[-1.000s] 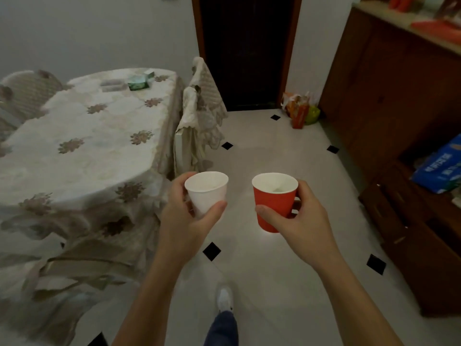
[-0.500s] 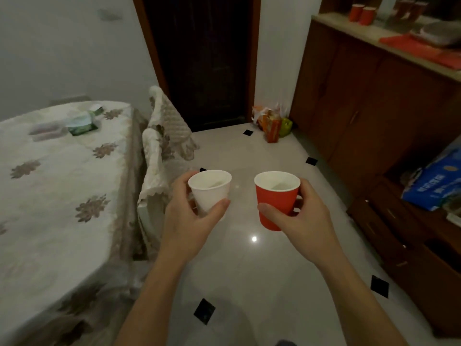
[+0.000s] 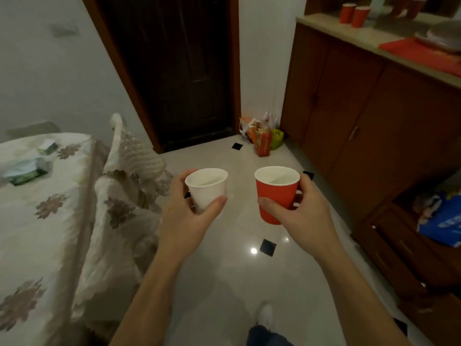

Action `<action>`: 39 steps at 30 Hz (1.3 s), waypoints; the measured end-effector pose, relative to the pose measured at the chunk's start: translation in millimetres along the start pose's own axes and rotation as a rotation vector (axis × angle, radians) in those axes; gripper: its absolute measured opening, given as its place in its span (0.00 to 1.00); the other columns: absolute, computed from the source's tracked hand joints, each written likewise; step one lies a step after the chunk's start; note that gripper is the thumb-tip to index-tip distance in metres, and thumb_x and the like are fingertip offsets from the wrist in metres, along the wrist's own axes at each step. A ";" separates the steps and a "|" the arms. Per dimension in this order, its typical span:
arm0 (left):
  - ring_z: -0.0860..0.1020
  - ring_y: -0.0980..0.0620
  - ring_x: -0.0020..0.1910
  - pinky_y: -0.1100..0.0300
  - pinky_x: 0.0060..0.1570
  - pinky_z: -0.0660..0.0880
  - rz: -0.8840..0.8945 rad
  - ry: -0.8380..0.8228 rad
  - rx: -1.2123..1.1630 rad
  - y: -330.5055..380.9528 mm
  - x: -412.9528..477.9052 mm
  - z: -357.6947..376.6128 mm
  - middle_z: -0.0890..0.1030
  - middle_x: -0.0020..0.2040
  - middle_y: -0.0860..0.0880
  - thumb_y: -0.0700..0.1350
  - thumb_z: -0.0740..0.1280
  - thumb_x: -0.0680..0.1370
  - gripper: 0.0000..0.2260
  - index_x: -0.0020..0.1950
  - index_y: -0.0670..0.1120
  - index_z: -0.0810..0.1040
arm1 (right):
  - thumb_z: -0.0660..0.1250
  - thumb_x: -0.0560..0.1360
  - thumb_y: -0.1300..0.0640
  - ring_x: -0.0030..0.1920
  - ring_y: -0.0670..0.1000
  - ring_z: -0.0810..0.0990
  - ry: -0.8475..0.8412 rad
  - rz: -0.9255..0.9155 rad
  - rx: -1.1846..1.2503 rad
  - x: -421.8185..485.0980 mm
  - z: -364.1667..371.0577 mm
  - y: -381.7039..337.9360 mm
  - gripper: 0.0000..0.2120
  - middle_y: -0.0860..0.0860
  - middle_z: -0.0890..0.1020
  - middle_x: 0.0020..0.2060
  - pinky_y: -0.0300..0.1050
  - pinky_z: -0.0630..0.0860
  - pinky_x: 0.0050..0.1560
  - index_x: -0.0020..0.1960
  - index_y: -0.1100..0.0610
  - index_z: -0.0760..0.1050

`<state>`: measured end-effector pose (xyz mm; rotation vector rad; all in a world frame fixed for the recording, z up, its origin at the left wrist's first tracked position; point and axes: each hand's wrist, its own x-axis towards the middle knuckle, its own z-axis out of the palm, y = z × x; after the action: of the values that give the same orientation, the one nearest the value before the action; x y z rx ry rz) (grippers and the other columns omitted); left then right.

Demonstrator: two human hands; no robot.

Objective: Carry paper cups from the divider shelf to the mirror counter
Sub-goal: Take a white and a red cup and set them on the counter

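My left hand (image 3: 185, 218) grips the white cup (image 3: 207, 189) at centre frame, thumb across its front, fingers wrapped behind. My right hand (image 3: 303, 216) grips the red cup (image 3: 277, 194) just right of it, thumb on the front wall, fingers curled round the far side. Both cups are upright, mouths open, apart from each other, held over the tiled floor (image 3: 224, 270). The counter (image 3: 331, 26) runs along the upper right of the frame; two red cups (image 3: 353, 14) stand on it. A cloth-covered table (image 3: 37, 221) fills the lower left.
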<state>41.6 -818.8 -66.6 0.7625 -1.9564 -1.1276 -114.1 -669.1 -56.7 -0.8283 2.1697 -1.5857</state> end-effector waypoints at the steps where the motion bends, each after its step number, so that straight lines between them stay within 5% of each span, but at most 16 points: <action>1: 0.72 0.71 0.57 0.74 0.43 0.75 -0.001 0.003 -0.001 0.1 20.5 11.7 0.70 0.57 0.76 0.65 0.73 0.65 0.30 0.63 0.71 0.62 | 0.70 0.57 0.33 0.47 0.40 0.74 0.004 0.003 0.006 23.9 -4.4 0.6 0.37 0.34 0.70 0.52 0.29 0.69 0.37 0.62 0.37 0.61; 15: 0.72 0.72 0.56 0.73 0.43 0.76 0.009 -0.061 -0.036 -20.8 231.7 132.6 0.70 0.57 0.74 0.62 0.72 0.66 0.34 0.68 0.58 0.64 | 0.69 0.56 0.31 0.49 0.38 0.74 0.049 -0.023 -0.003 262.4 -33.0 26.6 0.37 0.29 0.70 0.51 0.27 0.70 0.30 0.62 0.36 0.62; 22: 0.72 0.74 0.56 0.76 0.41 0.74 0.013 -0.110 -0.070 -60.7 350.8 172.4 0.69 0.54 0.79 0.59 0.73 0.67 0.29 0.62 0.70 0.62 | 0.75 0.63 0.40 0.51 0.39 0.74 0.068 -0.037 -0.020 379.3 -14.1 39.5 0.34 0.33 0.72 0.53 0.25 0.72 0.33 0.64 0.40 0.65; 26: 0.72 0.71 0.56 0.74 0.41 0.75 0.045 -0.145 -0.114 -78.2 445.1 190.5 0.70 0.54 0.77 0.58 0.73 0.67 0.31 0.66 0.60 0.64 | 0.75 0.62 0.39 0.52 0.41 0.75 0.120 -0.043 -0.044 464.3 -0.6 32.0 0.36 0.36 0.73 0.54 0.28 0.74 0.35 0.66 0.44 0.66; 34: 0.73 0.71 0.56 0.74 0.43 0.74 0.078 -0.249 -0.176 -93.6 609.8 235.8 0.72 0.57 0.67 0.58 0.74 0.66 0.32 0.66 0.58 0.65 | 0.70 0.57 0.29 0.52 0.39 0.76 0.232 -0.040 -0.047 606.6 9.4 17.7 0.39 0.35 0.75 0.54 0.27 0.75 0.40 0.64 0.40 0.67; 39: 0.72 0.69 0.57 0.73 0.44 0.74 0.099 -0.319 -0.173 -105.5 677.7 276.9 0.72 0.58 0.65 0.61 0.73 0.65 0.33 0.67 0.58 0.65 | 0.74 0.60 0.32 0.52 0.33 0.74 0.301 -0.016 -0.047 671.3 -0.1 30.9 0.30 0.30 0.75 0.51 0.25 0.73 0.38 0.58 0.30 0.65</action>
<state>-545.9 -1267.9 -49.1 0.4078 -2.0931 -1.4044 -644.1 -1081.8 -36.3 -0.6567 2.4182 -1.7707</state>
